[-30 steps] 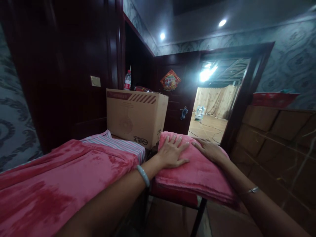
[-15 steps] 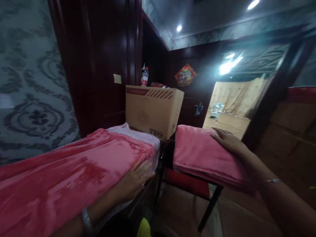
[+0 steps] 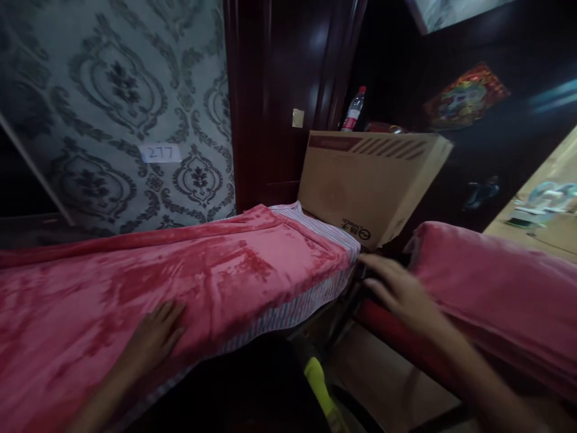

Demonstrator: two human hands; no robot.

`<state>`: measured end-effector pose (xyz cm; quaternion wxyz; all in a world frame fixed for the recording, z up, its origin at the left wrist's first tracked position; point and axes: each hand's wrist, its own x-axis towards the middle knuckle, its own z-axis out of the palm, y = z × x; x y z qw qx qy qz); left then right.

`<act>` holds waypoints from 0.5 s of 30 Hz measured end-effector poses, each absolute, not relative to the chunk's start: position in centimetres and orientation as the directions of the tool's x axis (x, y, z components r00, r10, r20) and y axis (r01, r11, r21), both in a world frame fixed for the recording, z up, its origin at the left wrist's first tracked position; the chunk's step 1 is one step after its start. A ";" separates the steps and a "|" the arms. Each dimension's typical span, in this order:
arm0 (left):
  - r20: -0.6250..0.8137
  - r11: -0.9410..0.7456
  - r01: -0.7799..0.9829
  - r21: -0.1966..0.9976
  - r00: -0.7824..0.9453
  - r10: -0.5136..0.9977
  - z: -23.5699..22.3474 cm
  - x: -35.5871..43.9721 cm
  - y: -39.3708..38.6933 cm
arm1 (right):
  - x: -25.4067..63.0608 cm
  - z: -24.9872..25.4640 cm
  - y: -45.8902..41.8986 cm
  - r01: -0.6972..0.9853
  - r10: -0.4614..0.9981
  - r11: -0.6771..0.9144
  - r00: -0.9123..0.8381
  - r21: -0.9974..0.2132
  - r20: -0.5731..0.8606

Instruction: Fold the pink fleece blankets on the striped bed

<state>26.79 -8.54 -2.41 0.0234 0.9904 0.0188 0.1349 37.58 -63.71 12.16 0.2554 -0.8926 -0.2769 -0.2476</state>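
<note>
The left hand lies with relaxed fingers, gripping nothing, on the spread pink plush blanket. The right hand, thumb and fingers apart, hovers beside the folded pink plush blanket on the red-seated chair; a second ago both hands pressed that folded one. Pale striped cloth shows beneath the spread blanket.

The left hand, at eight o'clock, and the right hand, at four o'clock, are bare; the slim forearms are also bare, slightly blurred.
</note>
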 end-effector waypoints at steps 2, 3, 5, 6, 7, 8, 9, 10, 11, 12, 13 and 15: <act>0.234 -0.995 0.080 0.054 0.968 0.090 -3.5 24.5 -8.1 | 39.0 8.3 -58.4 0.694 0.521 -0.607 0.715 -0.387 0.465; 0.232 -0.995 0.086 0.058 0.968 0.098 -3.9 23.6 -8.1 | 40.0 6.3 -56.2 0.715 0.565 -0.567 0.699 -0.409 0.439; 0.256 -0.993 0.099 0.071 0.960 0.114 -4.4 21.9 -8.2 | 42.4 3.1 -52.6 0.737 0.615 -0.520 0.674 -0.431 0.410; 0.274 -0.989 0.122 0.078 0.952 0.139 -4.5 21.1 -8.3 | 43.7 1.8 -51.1 0.743 0.626 -0.508 0.666 -0.436 0.406; 0.288 -0.984 0.156 0.084 0.942 0.174 -4.5 20.4 -8.4 | 44.9 0.8 -49.8 0.747 0.631 -0.501 0.660 -0.436 0.407; 0.296 -0.977 0.195 0.087 0.931 0.212 -4.5 19.7 -8.3 | 46.0 0.0 -48.6 0.752 0.634 -0.498 0.656 -0.433 0.410; 0.300 -0.968 0.235 0.085 0.921 0.250 -4.5 19.0 -8.2 | 47.1 -0.7 -47.7 0.755 0.634 -0.497 0.652 -0.427 0.416; 0.303 -0.960 0.270 0.079 0.911 0.281 -4.6 18.4 -8.0 | 47.9 -1.2 -46.8 0.758 0.632 -0.501 0.650 -0.417 0.422; 0.307 -0.952 0.297 0.070 0.902 0.303 -4.7 17.7 -7.7 | 48.7 -1.8 -46.1 0.759 0.629 -0.511 0.650 -0.404 0.427; 0.312 -0.947 0.317 0.058 0.895 0.319 -4.9 17.0 -7.3 | 49.3 -2.4 -45.5 0.755 0.622 -0.529 0.656 -0.388 0.428; 0.320 -0.941 0.334 0.046 0.888 0.331 -5.2 16.3 -6.7 | 49.7 -3.1 -45.0 0.744 0.610 -0.556 0.668 -0.370 0.426; 0.341 -0.932 0.362 0.030 0.873 0.350 -6.0 14.8 -5.5 | 50.2 -4.5 -44.5 0.708 0.576 -0.623 0.703 -0.333 0.417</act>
